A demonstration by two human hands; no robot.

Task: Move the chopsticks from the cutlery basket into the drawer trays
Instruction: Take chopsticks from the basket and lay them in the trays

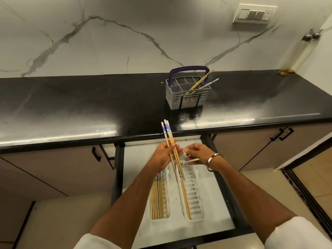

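My left hand (164,155) grips a small bundle of wooden chopsticks (169,139) with blue-and-white tops, held upright and tilted over the open drawer. Close beside it, my right hand (198,153) has its fingers loosely curled and holds nothing. Below, the left white tray (150,211) holds several chopsticks (158,198) lying side by side. In the right slotted tray (196,196), two chopsticks (186,200) lie along the left side. The grey cutlery basket (186,97) with a purple handle stands on the counter, and a few chopsticks (202,83) lean out of its right side.
A glossy black countertop (89,108) runs across in front of a marble wall. The drawer's black frame (117,169) juts out toward me. Cabinet doors with black handles (96,154) flank it. A switch plate (255,14) and a tall bottle (298,53) sit at the far right.
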